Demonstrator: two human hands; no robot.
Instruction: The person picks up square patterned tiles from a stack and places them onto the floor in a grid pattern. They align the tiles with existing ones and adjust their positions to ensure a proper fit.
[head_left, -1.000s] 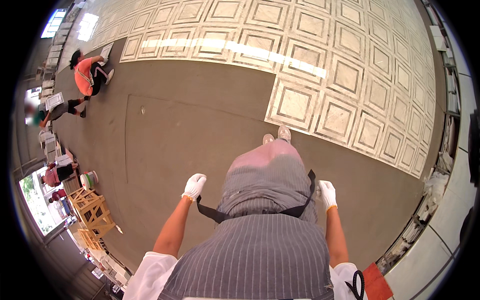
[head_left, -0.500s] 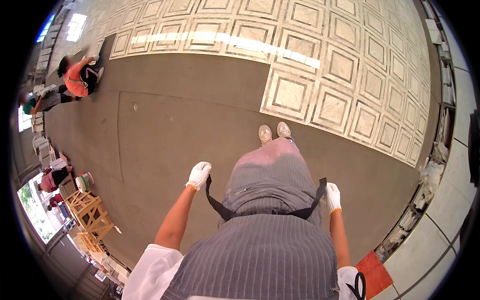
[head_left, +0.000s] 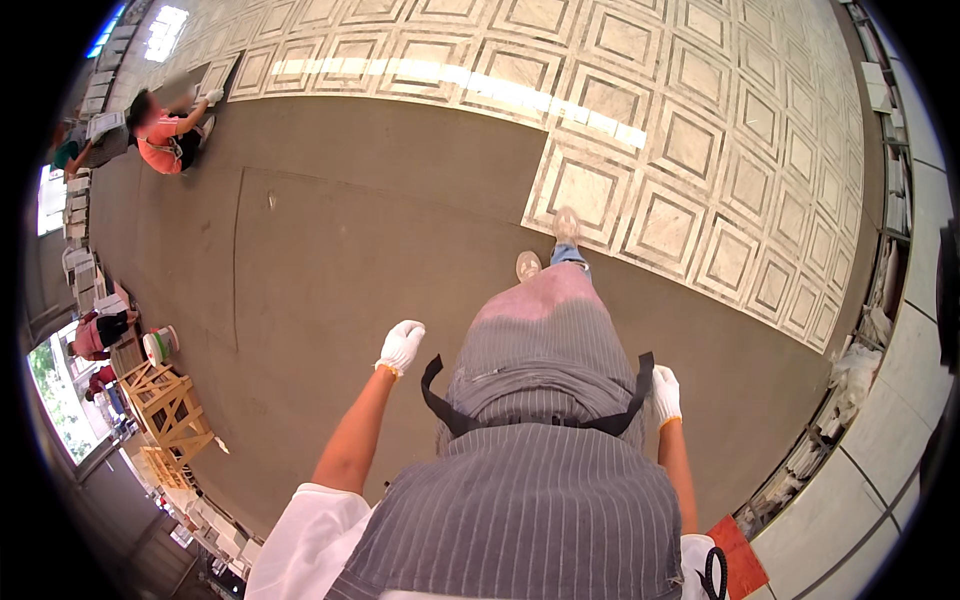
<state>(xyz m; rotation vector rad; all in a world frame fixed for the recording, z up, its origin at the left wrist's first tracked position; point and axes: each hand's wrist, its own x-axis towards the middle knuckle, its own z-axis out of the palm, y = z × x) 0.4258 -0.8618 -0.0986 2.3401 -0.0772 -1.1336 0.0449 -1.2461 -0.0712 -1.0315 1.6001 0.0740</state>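
Observation:
My left hand (head_left: pixel 401 346), in a white knitted glove with a yellow-orange cuff, is closed and held out to the left, with nothing seen in it. The loose end of a black strap (head_left: pixel 435 382) sticks up to its right, apart from it. My right hand (head_left: pixel 667 393), gloved alike, is at my right side with its fingers curled. Right next to it stands another black strap end (head_left: pixel 640 380); whether they touch I cannot tell. Both straps come from the waist of my grey striped apron (head_left: pixel 520 500). My right shoe (head_left: pixel 566 224) is at the edge of the patterned marble tiles (head_left: pixel 585 185).
My left shoe (head_left: pixel 528 265) is on the grey floor (head_left: pixel 330 270). Far left, a person in orange (head_left: pixel 160 140) crouches by the tiles, near another person. A wooden crate frame (head_left: pixel 160 405) and a white bucket (head_left: pixel 160 345) stand at left. Racked slabs (head_left: pixel 850 495) line the right.
My right foot has stepped forward onto the tile edge. The left strap end has swung away from my left hand. The crouching person has shifted, reaching toward the tiles.

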